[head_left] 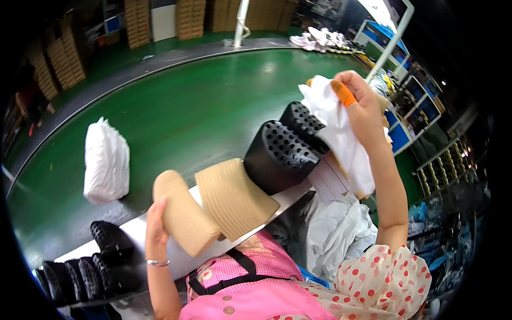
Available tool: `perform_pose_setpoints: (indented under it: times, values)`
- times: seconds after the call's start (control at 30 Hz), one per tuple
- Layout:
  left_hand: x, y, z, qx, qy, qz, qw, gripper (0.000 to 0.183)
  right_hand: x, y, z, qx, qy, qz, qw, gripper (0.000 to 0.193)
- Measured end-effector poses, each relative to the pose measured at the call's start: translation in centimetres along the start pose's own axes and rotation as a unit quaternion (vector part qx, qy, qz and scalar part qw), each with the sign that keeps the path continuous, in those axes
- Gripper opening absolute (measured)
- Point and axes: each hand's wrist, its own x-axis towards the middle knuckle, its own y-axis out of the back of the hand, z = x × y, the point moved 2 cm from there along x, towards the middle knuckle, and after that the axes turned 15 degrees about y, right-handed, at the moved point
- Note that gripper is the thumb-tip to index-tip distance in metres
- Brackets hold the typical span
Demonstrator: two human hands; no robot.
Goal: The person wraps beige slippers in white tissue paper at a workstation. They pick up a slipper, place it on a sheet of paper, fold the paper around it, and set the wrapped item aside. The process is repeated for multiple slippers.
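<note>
My left hand is closed on the side of a curved brown cardboard insert, thumb against its edge. Beside that insert lies a nested stack of similar brown inserts. Up at the right, my right hand pinches sheets of white tissue paper; an orange cover sits on one of its digits. Two black plastic pieces with round holes stand between the stack and the paper. Under the tissue, a pile of pale sheets shows partly.
A white wrapped bundle sits on the green work surface at left. Several black perforated pieces line up at the lower left. A crumpled clear bag hangs near my lap. Pale shoes stand at the far right.
</note>
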Motion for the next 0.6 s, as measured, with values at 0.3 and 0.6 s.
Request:
perform_pose_setpoints:
  times: [0.3,0.6]
  values:
    - [-3.3,-1.3,0.4,-0.068,-0.029,-0.003,0.997,0.032,-11.1,-21.9,-16.3,0.171,0.408,-0.352,0.825,0.018]
    - [-6.4,3.5,0.3,-0.168,-0.034,-0.081,0.982,0.040,-19.0,-26.4,-14.2,0.252,0.382,-0.427,0.780,0.028]
